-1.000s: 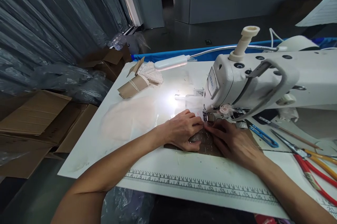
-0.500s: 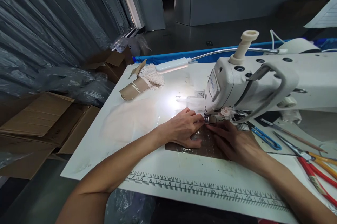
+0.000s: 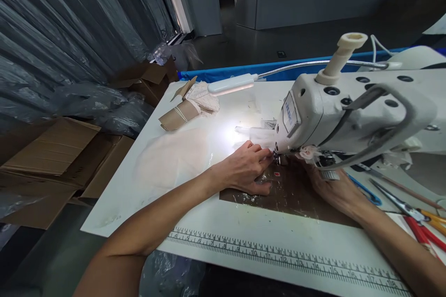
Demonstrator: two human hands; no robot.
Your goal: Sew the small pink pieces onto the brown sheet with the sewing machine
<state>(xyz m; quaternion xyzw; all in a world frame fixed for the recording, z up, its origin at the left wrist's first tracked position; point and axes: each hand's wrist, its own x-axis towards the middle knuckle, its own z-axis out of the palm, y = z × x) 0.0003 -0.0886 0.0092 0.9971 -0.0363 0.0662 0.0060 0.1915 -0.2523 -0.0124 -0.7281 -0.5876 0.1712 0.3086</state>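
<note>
A white sewing machine [image 3: 306, 111] stands over the table, its presser foot [image 3: 278, 158] low above a dark brown surface [image 3: 296, 199] with shiny, film-like patches. My left hand [image 3: 248, 167] rests on the left part of that surface, fingers bent with their tips beside the presser foot, thumb spread apart. To the right of the foot, my right hand [image 3: 334, 190] lies low, its fingers hidden behind the machine head. Whether it holds anything cannot be seen. A small red mark [image 3: 277, 174] shows between the hands. Any fabric at the needle is too small or hidden to make out.
A lit lamp [image 3: 232, 84] hangs over the white table [image 3: 118, 194]. A lace bundle [image 3: 205, 98] and brown card roll [image 3: 179, 115] lie far left. Scissors [image 3: 400, 201], a blue tool [image 3: 365, 190] and red-handled tool [image 3: 418, 234] lie right. A printed ruler [image 3: 278, 255] edges the front.
My right hand has moved right, away from the presser foot and under the machine head, uncovering more brown surface and the red mark. My left hand stays nearly still. The view has shifted slightly.
</note>
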